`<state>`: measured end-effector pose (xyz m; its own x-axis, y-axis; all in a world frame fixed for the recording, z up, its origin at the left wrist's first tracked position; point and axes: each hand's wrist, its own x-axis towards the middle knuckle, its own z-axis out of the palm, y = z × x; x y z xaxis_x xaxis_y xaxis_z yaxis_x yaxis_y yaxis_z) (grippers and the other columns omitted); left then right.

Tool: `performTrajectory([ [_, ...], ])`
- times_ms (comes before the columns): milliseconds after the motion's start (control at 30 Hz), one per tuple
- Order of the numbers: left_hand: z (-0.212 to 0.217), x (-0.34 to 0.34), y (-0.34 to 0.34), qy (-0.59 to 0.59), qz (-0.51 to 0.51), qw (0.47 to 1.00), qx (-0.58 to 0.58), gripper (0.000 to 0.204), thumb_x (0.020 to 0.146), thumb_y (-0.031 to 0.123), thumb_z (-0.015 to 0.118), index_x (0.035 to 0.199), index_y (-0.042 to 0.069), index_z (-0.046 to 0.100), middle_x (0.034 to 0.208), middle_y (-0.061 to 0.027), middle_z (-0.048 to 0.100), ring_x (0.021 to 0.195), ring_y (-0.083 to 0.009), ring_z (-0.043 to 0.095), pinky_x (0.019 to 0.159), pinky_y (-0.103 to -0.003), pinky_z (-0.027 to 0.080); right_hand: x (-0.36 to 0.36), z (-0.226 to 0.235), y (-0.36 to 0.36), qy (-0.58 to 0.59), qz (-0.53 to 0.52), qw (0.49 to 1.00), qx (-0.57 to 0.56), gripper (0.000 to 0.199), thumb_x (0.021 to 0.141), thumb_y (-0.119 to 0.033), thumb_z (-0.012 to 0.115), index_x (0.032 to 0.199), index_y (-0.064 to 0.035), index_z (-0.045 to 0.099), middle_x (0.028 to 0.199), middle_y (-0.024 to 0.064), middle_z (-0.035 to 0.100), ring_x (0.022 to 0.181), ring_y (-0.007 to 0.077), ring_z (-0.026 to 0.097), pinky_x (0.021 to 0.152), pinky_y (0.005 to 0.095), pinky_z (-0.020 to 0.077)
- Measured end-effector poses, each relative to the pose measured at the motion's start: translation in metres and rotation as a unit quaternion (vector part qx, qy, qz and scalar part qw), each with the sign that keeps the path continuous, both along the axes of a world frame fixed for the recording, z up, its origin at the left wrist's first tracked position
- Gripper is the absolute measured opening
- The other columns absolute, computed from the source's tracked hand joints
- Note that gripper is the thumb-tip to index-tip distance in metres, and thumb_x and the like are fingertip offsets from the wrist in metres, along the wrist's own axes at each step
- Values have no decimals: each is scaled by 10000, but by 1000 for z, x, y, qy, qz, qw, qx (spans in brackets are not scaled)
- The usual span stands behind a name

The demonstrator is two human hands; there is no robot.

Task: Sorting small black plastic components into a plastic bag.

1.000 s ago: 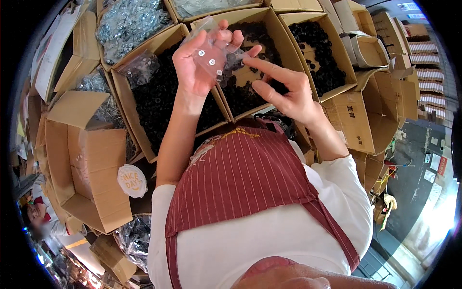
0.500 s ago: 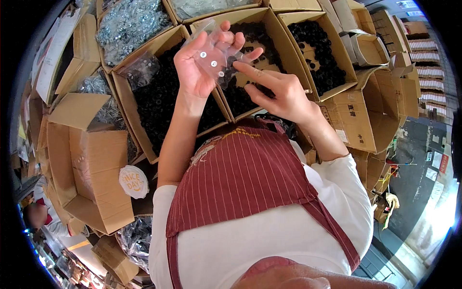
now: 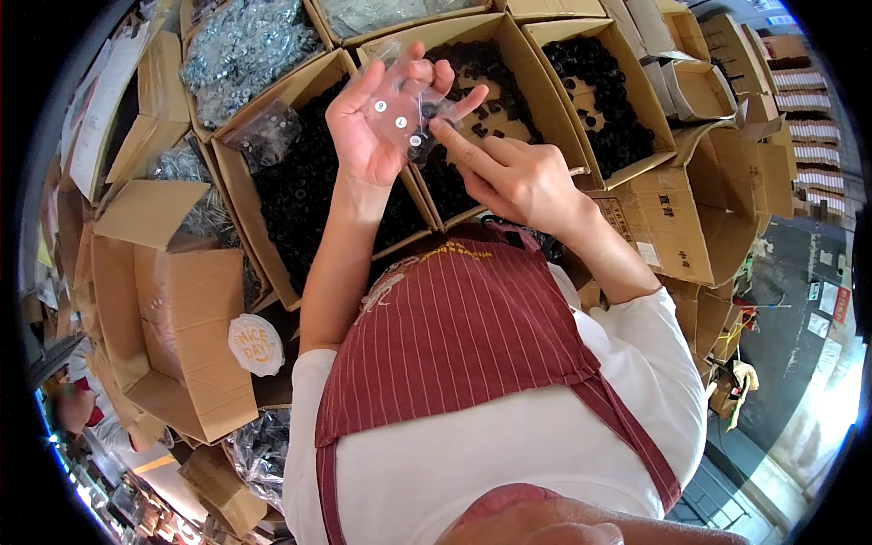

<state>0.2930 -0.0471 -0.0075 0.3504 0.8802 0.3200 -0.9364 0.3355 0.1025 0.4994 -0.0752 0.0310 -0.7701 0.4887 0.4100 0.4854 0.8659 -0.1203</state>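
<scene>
Palm up, my left hand (image 3: 364,136) holds a small clear plastic bag (image 3: 391,100) across its spread fingers. Inside the bag show small white round pieces with printed marks and some small dark parts. My right hand (image 3: 522,174) points its index finger at the bag's right side, its tip at the dark parts; the other fingers curl in and hold nothing I can see. Below both hands stand open cardboard boxes of small black parts: a left box (image 3: 238,186) and a middle box (image 3: 554,100).
Another box of black parts (image 3: 607,109) stands on the right, and bagged metal pieces (image 3: 245,59) fill a box at the far left. An open carton (image 3: 209,345) with a white round tag (image 3: 255,344) is at the left. Someone else (image 3: 86,409) is at the lower left.
My right index finger has shifted slightly left and straightened, with the thumb drawn in. The bag and my left hand have moved a little to the left.
</scene>
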Motion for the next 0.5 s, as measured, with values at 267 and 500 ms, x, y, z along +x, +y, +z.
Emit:
performTrajectory([
  [267,0,2,-1,4,7,1000,-25,348,1008,270,486,1220,-3,523,925,-51,608,1186,-280,534,1193,-605,187,2,-1,-3,6,17,1000,-7,677,785,-73,719,1430,-161,532,621,-10,439,514,127,503,452,301,475],
  [500,-4,-1,1,14,11,1000,-13,353,1008,285,499,1204,-5,547,914,-64,627,1169,-285,547,1192,-602,198,4,-1,0,-40,-4,999,16,659,815,-158,690,1446,-226,508,649,0,444,530,148,552,449,301,457],
])
